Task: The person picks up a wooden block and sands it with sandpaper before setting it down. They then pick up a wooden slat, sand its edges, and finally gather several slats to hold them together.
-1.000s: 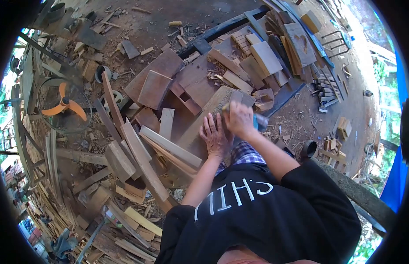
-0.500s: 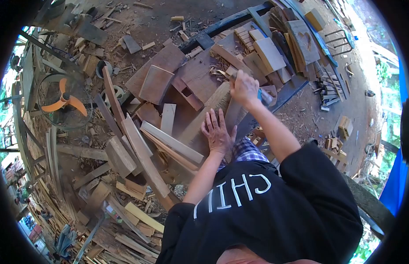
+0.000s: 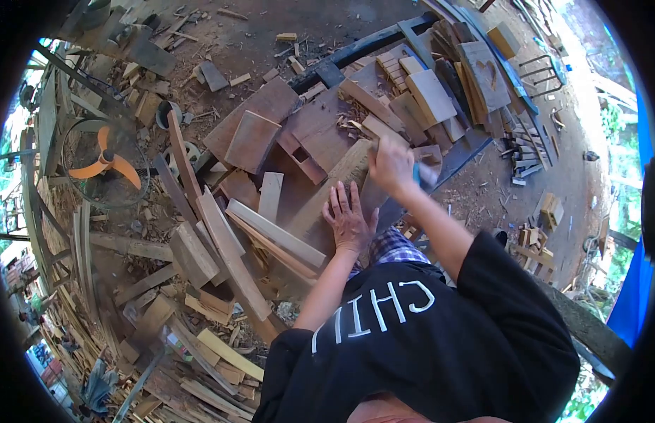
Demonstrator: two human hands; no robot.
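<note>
My left hand lies flat with its fingers spread on a long light-brown board that slants across the low workbench. Near the far end of that board, my right hand is closed round a tool with a teal part, blurred by motion. The tool's working end is hidden beneath the hand. Wood shavings lie beyond the board's far end. Left of the board rests a reddish-brown block with a rectangular slot.
An orange-bladed fan stands at the left. Loose boards and scraps cover the ground nearer me. Stacked blocks and a board with a heart shape sit at the bench's far right. A metal rack is beyond.
My right hand has shifted slightly toward me, and the tool it holds is still blurred. The shavings at the board's far end lie differently. My left hand stays in nearly the same place.
</note>
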